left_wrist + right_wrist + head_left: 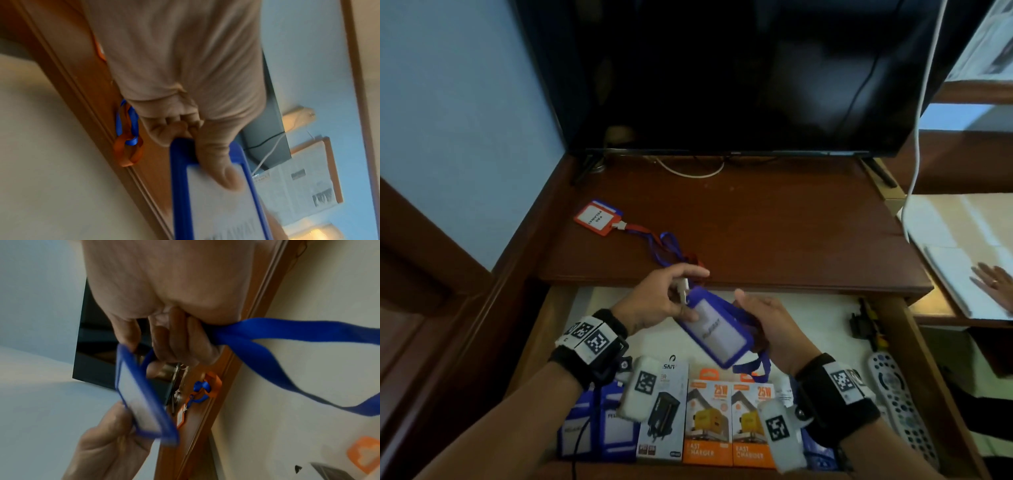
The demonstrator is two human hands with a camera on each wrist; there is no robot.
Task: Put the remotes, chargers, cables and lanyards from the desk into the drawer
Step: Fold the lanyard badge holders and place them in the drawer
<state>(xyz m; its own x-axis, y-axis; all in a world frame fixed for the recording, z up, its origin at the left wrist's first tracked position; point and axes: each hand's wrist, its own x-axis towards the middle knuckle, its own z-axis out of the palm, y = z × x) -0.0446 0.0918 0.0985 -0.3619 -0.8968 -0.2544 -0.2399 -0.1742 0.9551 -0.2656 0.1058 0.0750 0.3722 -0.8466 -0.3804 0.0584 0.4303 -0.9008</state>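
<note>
Blue badge holder (714, 329) held tilted above open drawer (893, 342), just forward of desk edge (722, 286). Left hand (664, 301) pinching its upper end, thumb on card face; right hand (767, 329) curled round far side and blue strap (287, 344). Red lanyard (599, 217) on desk behind. Charger boxes (729, 421) along drawer front, remote (900, 404) at right wall, bare liner between.

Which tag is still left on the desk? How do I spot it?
Look at the brown desk, in front of the TV. Near its left side lies a badge with a strap. It has a red frame; the held badge has a blue one.
</note>
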